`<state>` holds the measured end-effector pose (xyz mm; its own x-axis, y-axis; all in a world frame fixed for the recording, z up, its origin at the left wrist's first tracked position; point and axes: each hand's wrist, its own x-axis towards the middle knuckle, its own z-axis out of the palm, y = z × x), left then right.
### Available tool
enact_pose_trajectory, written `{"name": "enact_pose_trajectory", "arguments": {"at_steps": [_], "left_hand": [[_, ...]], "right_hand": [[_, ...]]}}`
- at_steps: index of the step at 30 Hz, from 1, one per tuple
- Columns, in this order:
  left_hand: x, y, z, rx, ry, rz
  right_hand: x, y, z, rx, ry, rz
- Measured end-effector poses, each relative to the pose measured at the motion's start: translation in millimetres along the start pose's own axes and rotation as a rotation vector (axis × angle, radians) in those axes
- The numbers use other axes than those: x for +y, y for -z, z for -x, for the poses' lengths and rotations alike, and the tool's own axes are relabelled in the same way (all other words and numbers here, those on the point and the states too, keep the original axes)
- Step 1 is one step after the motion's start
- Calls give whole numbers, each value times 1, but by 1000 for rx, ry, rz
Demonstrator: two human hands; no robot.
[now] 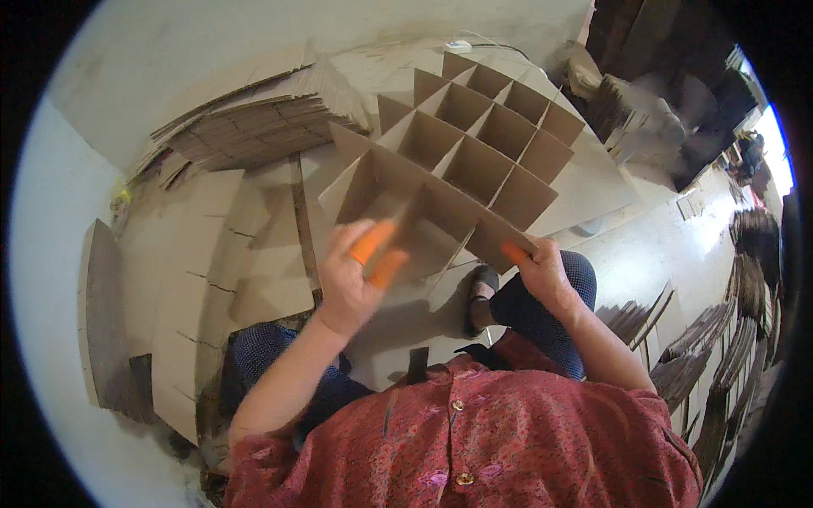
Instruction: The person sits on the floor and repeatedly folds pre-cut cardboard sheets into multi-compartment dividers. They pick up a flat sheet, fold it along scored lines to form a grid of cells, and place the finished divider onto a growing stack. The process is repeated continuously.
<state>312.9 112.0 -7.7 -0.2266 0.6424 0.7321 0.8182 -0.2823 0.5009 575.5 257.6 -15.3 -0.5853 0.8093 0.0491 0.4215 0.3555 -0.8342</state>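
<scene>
A brown cardboard divider grid (461, 110), made of interlocked strips forming several open square cells, stands tilted in front of me. My right hand (542, 269) grips its near right corner, an orange cover on the thumb, with the other fingers partly hidden. At the near left side of the grid is my left hand (354, 269), slightly blurred by motion. Orange covers sit on two of its digits, which are apart with nothing visible between them. Whether it touches the nearest strip I cannot tell.
A stack of cardboard strips (254, 127) lies at the back left. Slotted cardboard sheets (182, 339) stand on the left. Several bundles of strips (703, 339) line the right side. Under the grid lies a flat light board (584, 190). A white power strip (458, 46) is at the back.
</scene>
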Motion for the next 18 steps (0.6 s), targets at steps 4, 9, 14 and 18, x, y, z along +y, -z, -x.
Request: {"name": "enact_pose_trajectory", "arguments": {"at_steps": [4,9,14,18], "left_hand": [[-4,1,18,138,141,-15],[-56,-6,25,240,389,142],[-67,-12,36,197,495,265],[-58,-16,14,169,522,458]], "right_hand": [[-34,4,1,169,261,110],[-30,-2,-13,-141,382,709],[-51,6,-26,-53,390,631],[-15,24,-53,451,267,445]]}}
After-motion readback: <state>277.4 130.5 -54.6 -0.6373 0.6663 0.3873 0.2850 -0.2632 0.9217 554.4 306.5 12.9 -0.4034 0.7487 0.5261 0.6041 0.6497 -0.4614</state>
